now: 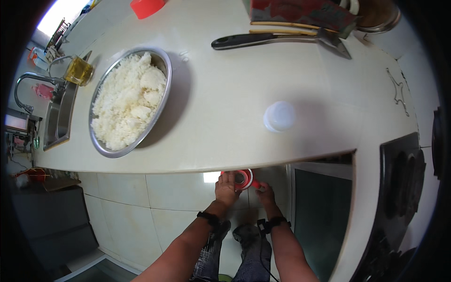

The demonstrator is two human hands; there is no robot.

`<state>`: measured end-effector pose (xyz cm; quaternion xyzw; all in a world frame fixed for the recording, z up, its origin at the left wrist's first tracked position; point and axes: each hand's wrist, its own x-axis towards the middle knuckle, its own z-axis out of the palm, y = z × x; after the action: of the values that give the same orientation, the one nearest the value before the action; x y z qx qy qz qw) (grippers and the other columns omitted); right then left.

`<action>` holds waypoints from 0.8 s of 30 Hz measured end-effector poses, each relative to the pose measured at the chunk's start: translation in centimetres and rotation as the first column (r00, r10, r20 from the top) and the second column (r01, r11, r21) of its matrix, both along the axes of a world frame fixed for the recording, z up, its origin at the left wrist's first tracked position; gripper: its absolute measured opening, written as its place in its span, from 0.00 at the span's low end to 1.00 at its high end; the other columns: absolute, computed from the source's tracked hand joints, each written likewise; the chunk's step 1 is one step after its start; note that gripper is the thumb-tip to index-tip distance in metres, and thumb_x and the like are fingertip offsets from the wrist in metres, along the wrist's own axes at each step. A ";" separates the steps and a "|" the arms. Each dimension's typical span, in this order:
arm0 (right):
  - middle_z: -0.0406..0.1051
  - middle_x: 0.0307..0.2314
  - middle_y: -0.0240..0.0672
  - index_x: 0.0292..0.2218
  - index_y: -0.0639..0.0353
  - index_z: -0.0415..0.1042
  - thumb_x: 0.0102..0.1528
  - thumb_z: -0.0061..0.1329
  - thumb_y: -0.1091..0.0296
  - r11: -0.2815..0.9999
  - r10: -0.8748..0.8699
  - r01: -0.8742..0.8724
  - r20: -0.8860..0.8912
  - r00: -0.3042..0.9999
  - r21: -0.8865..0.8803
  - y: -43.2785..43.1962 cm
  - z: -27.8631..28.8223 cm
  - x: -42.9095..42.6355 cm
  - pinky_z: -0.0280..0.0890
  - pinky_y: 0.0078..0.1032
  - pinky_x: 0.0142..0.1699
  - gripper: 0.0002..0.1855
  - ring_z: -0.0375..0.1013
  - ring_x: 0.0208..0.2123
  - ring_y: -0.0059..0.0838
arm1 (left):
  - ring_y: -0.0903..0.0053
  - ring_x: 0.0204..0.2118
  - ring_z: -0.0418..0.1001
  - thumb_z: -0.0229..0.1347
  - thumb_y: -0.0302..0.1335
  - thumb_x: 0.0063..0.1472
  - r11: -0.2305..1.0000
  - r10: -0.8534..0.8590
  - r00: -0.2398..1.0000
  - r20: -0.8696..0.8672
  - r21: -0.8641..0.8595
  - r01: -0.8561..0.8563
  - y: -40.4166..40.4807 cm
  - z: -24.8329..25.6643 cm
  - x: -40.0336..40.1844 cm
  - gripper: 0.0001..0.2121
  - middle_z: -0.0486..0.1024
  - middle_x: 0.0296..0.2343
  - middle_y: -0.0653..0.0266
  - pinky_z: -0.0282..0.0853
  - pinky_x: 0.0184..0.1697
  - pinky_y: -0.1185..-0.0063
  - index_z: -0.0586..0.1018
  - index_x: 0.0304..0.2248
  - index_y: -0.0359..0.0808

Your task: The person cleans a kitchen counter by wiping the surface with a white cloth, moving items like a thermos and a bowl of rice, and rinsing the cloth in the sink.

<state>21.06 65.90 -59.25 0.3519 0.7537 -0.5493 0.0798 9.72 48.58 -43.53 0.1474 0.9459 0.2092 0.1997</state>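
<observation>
Below the front edge of the counter, both my hands are at a red round object (248, 180) with a white ring and a dark round middle. It looks hollow, but its exact kind is unclear. My left hand (227, 187) grips its left side, fingers reaching over it. My right hand (266, 194) pinches a red part that sticks out at its right, like a handle. The counter's edge hides the far side of the object. On the countertop (211, 105) above stand a metal bowl (168, 84) heaped with cooked white rice (123, 102) and a small whitish translucent cup-like thing (280, 116).
A black-handled spatula (243, 40) and wooden sticks (282, 25) lie at the back. A red lid-like thing (146, 7) is behind the bowl. Left are a glass mug of yellow liquid (79, 71) and a sink (58, 116); right, a black gas stove (398, 183).
</observation>
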 end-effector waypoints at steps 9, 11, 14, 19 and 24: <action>0.69 0.40 0.44 0.43 0.56 0.68 0.38 0.59 0.65 0.842 0.502 -0.471 -0.063 0.863 0.263 -2.5 -2.4 -4.7 0.65 0.34 0.47 0.29 0.66 0.45 0.45 | 0.69 0.35 0.70 0.52 0.32 0.53 0.964 -0.252 0.914 -0.318 0.002 0.267 -3.4 -6.1 -0.6 0.16 0.71 0.33 0.61 0.66 0.36 0.73 0.69 0.42 0.38; 0.69 0.40 0.44 0.44 0.54 0.69 0.38 0.58 0.65 0.850 0.446 -0.408 -0.045 0.894 0.332 -1.4 -5.2 -2.8 0.65 0.33 0.47 0.28 0.66 0.46 0.45 | 0.71 0.30 0.70 0.50 0.30 0.55 0.938 -0.262 0.911 -0.318 0.140 0.318 -2.7 -4.6 -0.6 0.10 0.71 0.30 0.62 0.67 0.32 0.74 0.72 0.37 0.38; 0.71 0.36 0.45 0.42 0.52 0.69 0.42 0.53 0.64 0.767 0.524 -0.478 0.012 0.852 0.427 -1.2 -5.1 -1.5 0.66 0.36 0.43 0.22 0.68 0.42 0.47 | 0.72 0.26 0.70 0.48 0.29 0.57 0.846 -0.238 0.916 -0.324 0.395 0.359 -2.5 -2.2 -0.8 0.07 0.71 0.26 0.63 0.67 0.28 0.76 0.74 0.32 0.37; 0.73 0.29 0.44 0.38 0.52 0.70 0.46 0.48 0.62 0.808 0.506 -0.551 0.234 0.830 0.210 -4.0 7.8 -0.2 0.67 0.40 0.38 0.15 0.71 0.35 0.47 | 0.65 0.28 0.69 0.54 0.24 0.51 0.813 -0.174 0.795 -0.581 0.371 0.449 -4.7 2.4 1.4 0.10 0.71 0.30 0.57 0.67 0.29 0.72 0.74 0.35 0.31; 0.72 0.32 0.43 0.41 0.49 0.69 0.47 0.49 0.55 0.809 0.509 -0.576 0.352 0.786 0.116 -3.3 23.7 0.5 0.67 0.37 0.39 0.19 0.71 0.37 0.45 | 0.58 0.38 0.69 0.57 0.23 0.45 0.804 -0.259 0.864 -0.431 0.400 0.440 -5.6 9.5 3.7 0.15 0.70 0.35 0.52 0.65 0.41 0.66 0.74 0.36 0.31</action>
<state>21.55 62.56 -35.57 0.2058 0.8566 -0.3562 0.3114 13.46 43.00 -34.01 0.4027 0.8379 0.3681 0.0176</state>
